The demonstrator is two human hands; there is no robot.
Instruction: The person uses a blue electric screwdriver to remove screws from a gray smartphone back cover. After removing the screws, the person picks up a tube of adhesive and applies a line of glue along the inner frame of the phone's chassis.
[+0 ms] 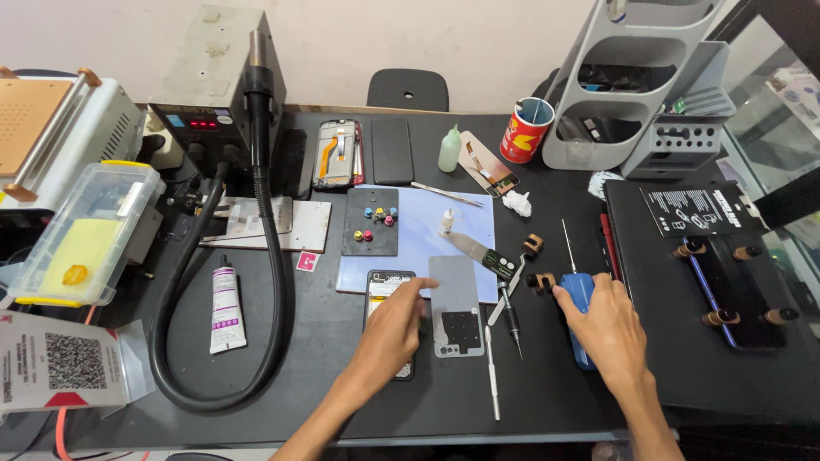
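Note:
My left hand (391,331) lies on an opened phone (386,292) on the black desk, fingertips reaching toward a grey back cover (456,299) lying beside it on the right. My right hand (605,329) grips a blue-handled screwdriver (579,294) whose thin metal shaft points away from me. Between the hands lie tweezers (509,290), a dark pen-like tool (511,318) and a slim metal spudger (491,371). A light blue work mat (444,235) sits under the upper part of the phone and cover.
A black magnetic pad with coloured screw holders (371,221), a hot-air station with its thick hose (256,171), a glue tube (225,309), a small bottle (449,149), a red cup (525,130), a grey organiser (632,77) and a clamped phone (735,294) surround the work area.

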